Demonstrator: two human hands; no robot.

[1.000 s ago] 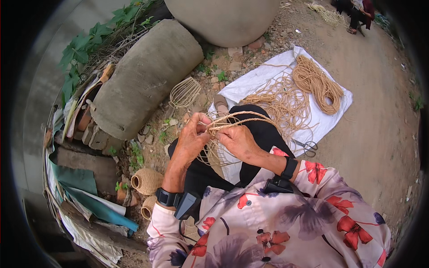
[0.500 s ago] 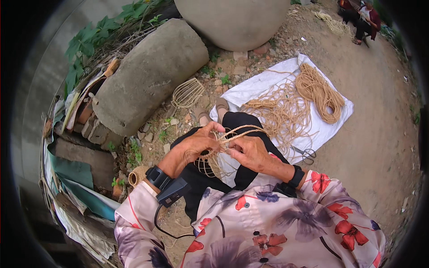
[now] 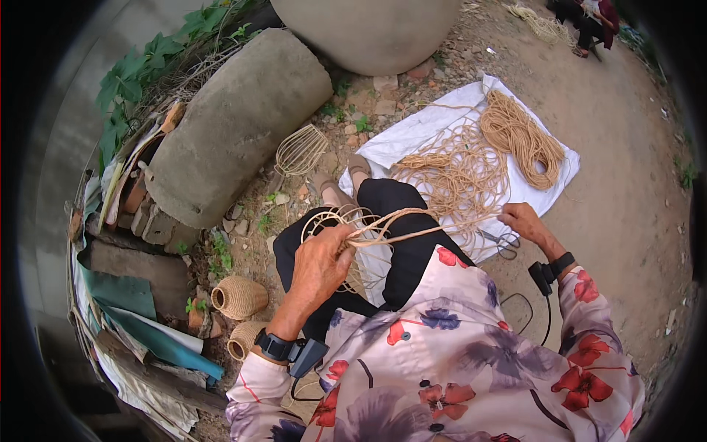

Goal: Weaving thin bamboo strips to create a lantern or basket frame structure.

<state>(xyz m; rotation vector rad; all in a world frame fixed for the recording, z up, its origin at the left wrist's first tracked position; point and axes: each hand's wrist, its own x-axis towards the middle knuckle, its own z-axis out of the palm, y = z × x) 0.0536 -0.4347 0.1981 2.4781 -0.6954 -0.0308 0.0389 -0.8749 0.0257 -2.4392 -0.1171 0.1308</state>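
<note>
Over my lap, my left hand (image 3: 322, 258) is closed on an open frame of thin pale rods (image 3: 313, 221), where tan cords gather at its edge. Most of the frame is hidden behind the hand and wrist. Out to the right, my right hand (image 3: 521, 220) pinches a tan cord (image 3: 442, 230), which runs taut between both hands. Another stretch of cord loops above it over my dark trousers. Beyond my knees, a loose tangle of tan cord (image 3: 453, 173) and a coiled hank (image 3: 519, 140) lie on a white sheet (image 3: 556, 180).
Scissors (image 3: 507, 241) lie at the sheet's near edge. Two woven pots (image 3: 247, 296) stand on the left ground. Another rod frame (image 3: 300, 151) lies beside a concrete cylinder (image 3: 236, 125). A large round grey vessel (image 3: 368, 33) is ahead; a seated person (image 3: 589, 26) is far right.
My right hand has moved away from the frame to the right, drawing the cord out straight. My left hand has turned and now grips the frame and cords. A second woven pot shows.
</note>
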